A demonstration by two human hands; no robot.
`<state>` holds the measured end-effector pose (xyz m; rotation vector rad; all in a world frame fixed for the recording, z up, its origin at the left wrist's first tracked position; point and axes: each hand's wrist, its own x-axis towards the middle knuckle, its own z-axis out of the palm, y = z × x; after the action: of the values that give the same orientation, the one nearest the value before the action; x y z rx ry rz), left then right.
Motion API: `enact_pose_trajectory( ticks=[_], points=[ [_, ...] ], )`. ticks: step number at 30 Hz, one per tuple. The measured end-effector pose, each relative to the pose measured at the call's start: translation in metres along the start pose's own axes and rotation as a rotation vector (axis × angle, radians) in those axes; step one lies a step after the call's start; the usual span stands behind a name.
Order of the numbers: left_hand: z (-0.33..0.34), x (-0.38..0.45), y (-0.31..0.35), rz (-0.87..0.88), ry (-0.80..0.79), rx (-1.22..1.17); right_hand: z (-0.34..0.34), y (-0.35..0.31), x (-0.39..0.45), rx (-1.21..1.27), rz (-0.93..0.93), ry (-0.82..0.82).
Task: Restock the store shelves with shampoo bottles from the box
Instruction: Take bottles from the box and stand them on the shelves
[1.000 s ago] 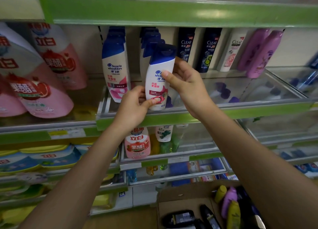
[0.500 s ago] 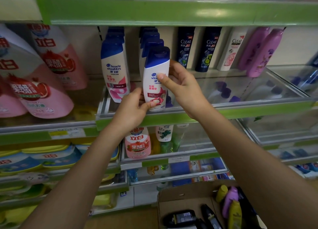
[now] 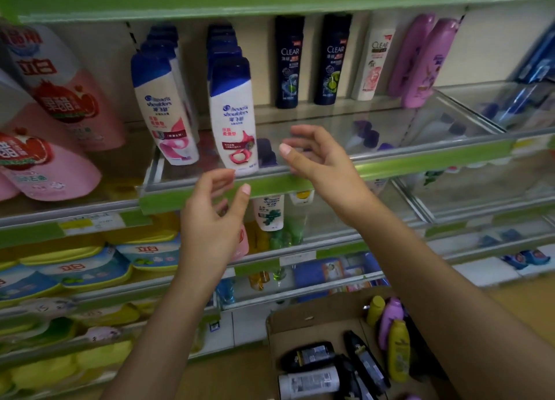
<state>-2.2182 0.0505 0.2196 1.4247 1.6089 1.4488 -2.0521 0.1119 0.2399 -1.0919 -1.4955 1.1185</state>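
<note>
A white shampoo bottle (image 3: 232, 114) with a blue cap stands upright at the front of a row on the green-edged shelf (image 3: 390, 165). My left hand (image 3: 211, 219) hangs just below and in front of it, fingers relaxed, holding nothing. To the bottle's right, my right hand (image 3: 318, 162) is a little apart from it, fingers loose and empty. A second row of the same shampoo (image 3: 163, 108) stands to the left. The cardboard box (image 3: 312, 318) sits low on the floor with several dark, yellow and purple bottles (image 3: 390, 336) inside.
Dark Clear bottles (image 3: 289, 63), a white one (image 3: 374, 66) and purple bottles (image 3: 423, 63) line the shelf's back. Bare shelf surface shows in front of them. Pink refill pouches (image 3: 45, 159) hang at left. Lower shelves hold green bottles and yellow packs.
Both hands held the white shampoo bottle and set it upright at the front of its row. Now they have let go and drawn back from it.
</note>
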Motion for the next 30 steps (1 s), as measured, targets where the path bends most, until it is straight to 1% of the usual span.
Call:
enact_pose_trajectory(
  ticks=[4, 7, 14, 20, 23, 26, 30],
  points=[
    [0.029, -0.032, 0.001, -0.029, -0.073, -0.012, -0.022, 0.021, -0.032, 0.039, 0.045, -0.030],
    [0.053, -0.058, -0.005, -0.092, -0.100, -0.004, -0.042, 0.042, -0.053, 0.078, 0.105, -0.067],
    [0.119, -0.131, -0.038, -0.296, -0.054, 0.005, -0.091, 0.111, -0.100, 0.109, 0.253, -0.206],
    [0.159, -0.199, -0.098, -0.501, -0.005, -0.028, -0.102, 0.192, -0.140, 0.074, 0.418, -0.274],
    [0.167, -0.228, -0.136, -0.634, -0.002, 0.036, -0.099, 0.234, -0.158, 0.084, 0.522, -0.297],
    [0.173, -0.247, -0.169, -0.748, 0.033, 0.074, -0.094, 0.272, -0.170, 0.061, 0.612, -0.322],
    [0.183, -0.262, -0.210, -0.908, 0.016, 0.096, -0.079, 0.327, -0.183, 0.037, 0.722, -0.323]
  ],
)
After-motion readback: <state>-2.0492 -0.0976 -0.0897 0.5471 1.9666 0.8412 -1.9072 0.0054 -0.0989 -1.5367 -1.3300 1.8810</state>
